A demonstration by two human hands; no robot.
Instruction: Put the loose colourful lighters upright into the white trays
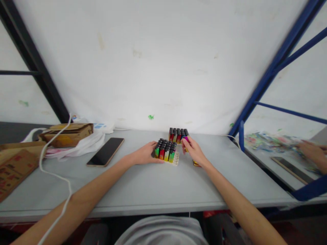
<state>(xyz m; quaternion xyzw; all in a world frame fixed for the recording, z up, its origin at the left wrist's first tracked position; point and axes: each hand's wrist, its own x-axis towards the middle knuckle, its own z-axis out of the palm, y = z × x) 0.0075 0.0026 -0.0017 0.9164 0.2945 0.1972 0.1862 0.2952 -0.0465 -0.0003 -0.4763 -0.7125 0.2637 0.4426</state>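
Colourful lighters with black tops (165, 149) stand in rows in a white tray (176, 158), whose right end shows bare slots. Around the left side of this tray and its lighters my left hand (148, 153) is closed, thumb along the front edge. Just right of the tray, my right hand (192, 149) pinches a lighter with a purple end (186, 139). A second block of black-topped lighters (176, 134) stands behind, near the wall. Beneath my right wrist, a yellow and red item (196, 163) lies partly hidden on the table.
On the left lie a black phone (106, 151), a white plastic bag (83, 146) and cardboard boxes (68, 133). A white cable (57, 175) crosses my left arm. Beyond the blue frame (268, 73), another person's hand (313, 153) is near plastic-wrapped items and a phone (292, 169).
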